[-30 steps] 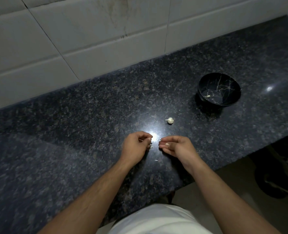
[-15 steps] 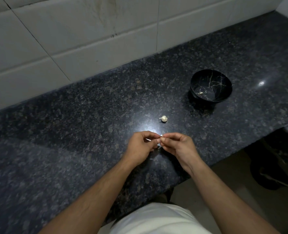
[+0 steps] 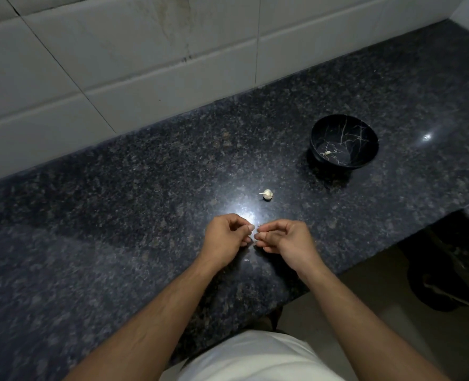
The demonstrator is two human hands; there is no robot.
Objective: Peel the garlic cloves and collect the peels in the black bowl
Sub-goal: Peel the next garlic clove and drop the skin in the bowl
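At the bottom edge of the frame a white cloth garment (image 3: 255,358) is cut off, and two bare forearms reach up from it over the dark speckled granite countertop (image 3: 117,215). Just below the centre, the left hand (image 3: 225,237) and the right hand (image 3: 285,240) meet with fingers curled, fingertips almost touching. Each seems to pinch something tiny between thumb and forefinger, but what sits there is too small and hidden to make out. A small pale fleck (image 3: 246,260) lies on the polished stone below the hands, beside a bright glare spot.

Slightly above the hands, apart from them, a small off-white garlic clove with a thin pointed tail (image 3: 267,194) rests on the counter. Further up and right stands the round glossy black bowl with pale crack-like veining (image 3: 344,141), holding one small pale scrap (image 3: 327,153) near its bottom. Across the top runs a wall of large smooth white tiles (image 3: 117,64), stained near the upper centre. At lower right, dark shapes below the counter are indistinct.
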